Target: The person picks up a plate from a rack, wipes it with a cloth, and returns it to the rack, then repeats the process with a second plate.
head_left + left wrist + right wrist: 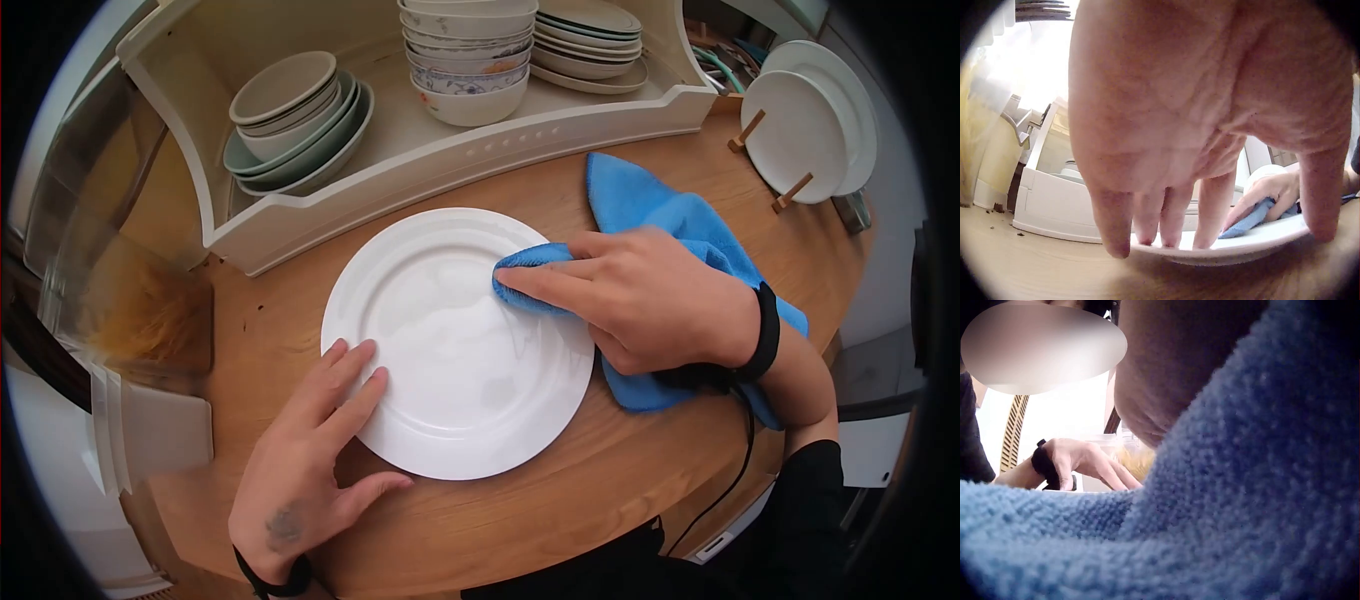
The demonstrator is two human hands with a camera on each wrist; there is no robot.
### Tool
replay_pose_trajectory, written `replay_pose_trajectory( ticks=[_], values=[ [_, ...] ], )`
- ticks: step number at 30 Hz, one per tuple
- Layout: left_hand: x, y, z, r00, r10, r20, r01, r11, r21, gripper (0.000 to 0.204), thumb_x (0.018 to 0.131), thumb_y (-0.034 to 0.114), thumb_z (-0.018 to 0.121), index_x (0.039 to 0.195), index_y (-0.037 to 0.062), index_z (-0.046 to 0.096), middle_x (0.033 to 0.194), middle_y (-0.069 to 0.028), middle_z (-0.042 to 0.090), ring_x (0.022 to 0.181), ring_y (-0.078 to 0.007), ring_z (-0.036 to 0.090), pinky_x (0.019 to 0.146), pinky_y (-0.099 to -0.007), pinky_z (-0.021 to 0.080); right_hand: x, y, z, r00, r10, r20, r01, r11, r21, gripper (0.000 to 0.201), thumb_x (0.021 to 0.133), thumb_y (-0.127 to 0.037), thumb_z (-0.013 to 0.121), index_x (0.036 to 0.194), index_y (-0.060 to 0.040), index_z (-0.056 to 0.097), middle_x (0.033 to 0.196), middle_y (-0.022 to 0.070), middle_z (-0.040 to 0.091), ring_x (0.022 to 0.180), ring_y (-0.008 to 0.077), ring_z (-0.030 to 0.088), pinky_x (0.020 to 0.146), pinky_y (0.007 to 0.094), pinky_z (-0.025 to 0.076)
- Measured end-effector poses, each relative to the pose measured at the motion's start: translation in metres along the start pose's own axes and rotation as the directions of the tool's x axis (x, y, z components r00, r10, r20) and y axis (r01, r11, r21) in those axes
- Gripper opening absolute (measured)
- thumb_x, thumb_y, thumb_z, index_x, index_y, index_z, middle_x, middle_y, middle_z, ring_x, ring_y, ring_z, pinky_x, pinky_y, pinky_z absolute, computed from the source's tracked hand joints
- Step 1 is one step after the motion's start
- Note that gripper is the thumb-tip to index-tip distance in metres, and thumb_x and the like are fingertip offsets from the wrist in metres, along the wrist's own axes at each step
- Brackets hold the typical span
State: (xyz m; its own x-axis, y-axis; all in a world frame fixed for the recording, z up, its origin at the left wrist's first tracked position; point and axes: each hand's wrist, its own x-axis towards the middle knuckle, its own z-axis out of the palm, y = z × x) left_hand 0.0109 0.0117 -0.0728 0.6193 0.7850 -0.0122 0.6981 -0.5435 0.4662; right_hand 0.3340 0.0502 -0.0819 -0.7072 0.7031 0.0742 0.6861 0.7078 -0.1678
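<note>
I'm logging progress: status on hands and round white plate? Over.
Left fingers touch rim of round white plate. Right fingers hold blue fabric cloth against it. No obstruction seen.

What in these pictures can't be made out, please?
Head view: part of the blue cloth, covered by the right hand.
Head view: top of the middle bowl stack, cut off by the upper edge.
Right wrist view: most of the white plate, behind the blue cloth.

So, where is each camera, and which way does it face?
Head: worn there, facing forward and down at the white dinner plate; left hand and right hand show.
Left wrist: worn there, facing low across the plate; both hands show.
Right wrist: worn there, facing the blue microfiber cloth; left hand shows beyond.
All share the left hand.
</note>
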Motion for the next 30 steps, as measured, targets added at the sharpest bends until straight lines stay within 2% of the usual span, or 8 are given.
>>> replay_pose_trajectory(
  ticks=[5,11,13,16,22,25,28,30],
  values=[
    [0.001,0.001,0.005,1.000,-0.016,-0.009,0.017,0.993,0.117,0.073,0.061,0.020,0.092,0.127,0.0036,0.067,0.147,-0.0115,0.057,0.138,-0.0357,0.052,0.107,-0.0438,0.051,-0.005,-0.001,-0.004,0.998,-0.057,-0.027,0.057,0.998,0.024,0.069,0.068,0.002,0.068,0.136,-0.0007,0.058,0.107,0.0144,0.075,0.085,0.0320,0.069,0.061,0.0385,0.054],
    [-0.001,0.007,0.005,1.000,-0.024,-0.001,0.024,0.984,0.177,0.071,0.060,0.023,0.091,0.125,0.0047,0.068,0.146,-0.0098,0.058,0.136,-0.0321,0.054,0.101,-0.0412,0.054,-0.010,-0.008,-0.016,0.985,-0.054,0.165,0.036,0.993,0.109,0.072,0.067,-0.001,0.068,0.138,0.0012,0.056,0.101,0.0149,0.075,0.079,0.0322,0.070,0.057,0.0372,0.052],
    [-0.001,0.007,0.005,1.000,-0.027,0.001,0.027,0.983,0.182,0.071,0.061,0.023,0.090,0.125,0.0047,0.068,0.146,-0.0098,0.058,0.136,-0.0318,0.054,0.101,-0.0410,0.054,-0.015,-0.007,-0.021,0.961,-0.153,0.230,0.077,0.948,0.310,0.062,0.066,-0.006,0.071,0.126,0.0033,0.057,0.080,0.0182,0.070,0.073,0.0400,0.068,0.057,0.0463,0.050],
    [-0.001,0.008,0.007,0.999,-0.047,0.005,0.046,0.983,0.176,0.077,0.056,0.022,0.091,0.127,0.0050,0.067,0.147,-0.0112,0.057,0.138,-0.0337,0.053,0.105,-0.0410,0.052,-0.015,-0.013,-0.017,0.914,-0.306,0.267,0.127,0.839,0.529,0.067,0.068,-0.006,0.071,0.131,0.0037,0.053,0.077,0.0200,0.068,0.074,0.0417,0.068,0.058,0.0483,0.050],
    [-0.002,0.014,0.008,1.000,0.004,0.014,-0.007,0.967,0.255,0.071,0.063,0.026,0.089,0.126,0.0024,0.067,0.144,-0.0145,0.059,0.135,-0.0348,0.055,0.100,-0.0429,0.054,-0.016,-0.041,0.001,0.904,-0.415,0.105,0.317,0.814,0.486,0.064,0.068,-0.008,0.073,0.126,0.0076,0.052,0.092,0.0217,0.070,0.073,0.0376,0.070,0.059,0.0460,0.054],
    [-0.004,0.018,0.010,0.999,0.040,0.012,-0.042,0.949,0.312,0.072,0.063,0.029,0.089,0.125,0.0013,0.067,0.143,-0.0163,0.060,0.133,-0.0357,0.057,0.096,-0.0431,0.054,-0.014,-0.046,0.005,0.928,-0.358,0.098,0.282,0.852,0.442,0.053,0.075,-0.010,0.071,0.122,0.0070,0.053,0.082,0.0196,0.070,0.066,0.0375,0.069,0.057,0.0464,0.054],
    [-0.005,0.019,0.014,0.999,0.030,-0.029,-0.020,0.949,0.315,0.071,0.059,0.034,0.091,0.120,0.0028,0.070,0.140,-0.0160,0.062,0.130,-0.0368,0.059,0.095,-0.0435,0.054,-0.008,-0.042,0.003,0.940,-0.260,0.220,0.134,0.875,0.465,0.056,0.085,-0.018,0.074,0.137,-0.0023,0.057,0.090,0.0137,0.073,0.066,0.0260,0.069,0.052,0.0357,0.052],
    [-0.004,0.023,0.015,0.998,0.022,-0.066,-0.001,0.955,0.295,0.072,0.055,0.036,0.093,0.116,0.0048,0.071,0.138,-0.0152,0.064,0.128,-0.0377,0.060,0.096,-0.0442,0.053,-0.008,-0.035,0.006,0.975,-0.210,0.069,0.155,0.872,0.464,0.035,0.096,-0.021,0.068,0.126,-0.0044,0.064,0.063,0.0069,0.064,0.058,0.0258,0.066,0.049,0.0359,0.049]
  ],
)
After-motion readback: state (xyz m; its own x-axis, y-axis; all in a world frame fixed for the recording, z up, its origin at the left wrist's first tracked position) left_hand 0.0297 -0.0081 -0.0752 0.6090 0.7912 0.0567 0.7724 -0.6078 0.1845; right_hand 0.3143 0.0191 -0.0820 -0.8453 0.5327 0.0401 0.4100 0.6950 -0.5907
